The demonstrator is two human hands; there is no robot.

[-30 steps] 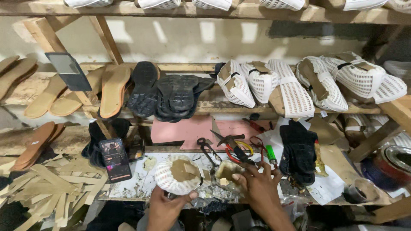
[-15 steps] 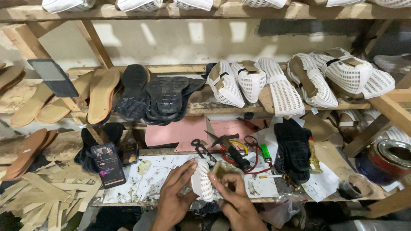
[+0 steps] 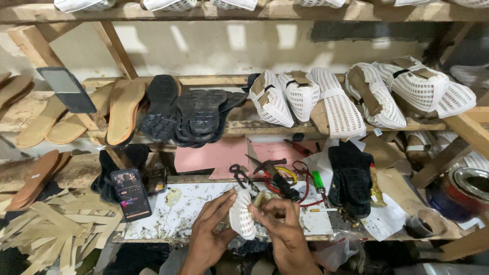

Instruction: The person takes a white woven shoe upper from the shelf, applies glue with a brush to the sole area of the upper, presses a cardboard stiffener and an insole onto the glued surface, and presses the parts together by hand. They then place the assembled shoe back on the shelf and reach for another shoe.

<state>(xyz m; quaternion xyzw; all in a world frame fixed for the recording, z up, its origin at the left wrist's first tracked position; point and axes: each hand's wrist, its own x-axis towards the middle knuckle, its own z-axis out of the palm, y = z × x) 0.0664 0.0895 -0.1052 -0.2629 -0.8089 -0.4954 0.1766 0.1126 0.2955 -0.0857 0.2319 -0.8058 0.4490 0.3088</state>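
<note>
Both of my hands hold a white perforated shoe upper (image 3: 242, 220) stretched over a last, just above the front edge of the stained white work board (image 3: 173, 211). My left hand (image 3: 211, 231) cups its left side with the fingers spread along it. My right hand (image 3: 282, 226) grips its right side, fingers curled over the tan inner part. The piece stands on edge between the two hands. Pincers (image 3: 242, 175) and a hammer (image 3: 270, 165) lie just beyond it on the bench.
A phone (image 3: 131, 193) leans at the bench's left beside wooden strips (image 3: 56, 224). Black soles (image 3: 196, 114) and tan insoles (image 3: 122, 109) fill the middle shelf on the left, white lasted uppers (image 3: 336, 99) the right. A black shoe (image 3: 350, 178), a green lighter (image 3: 318, 180) and a tin (image 3: 458, 191) stand to the right.
The white upper has been turned from lying open side up to standing on edge. My left hand came up onto it and both hands closed around it near the bench's front.
</note>
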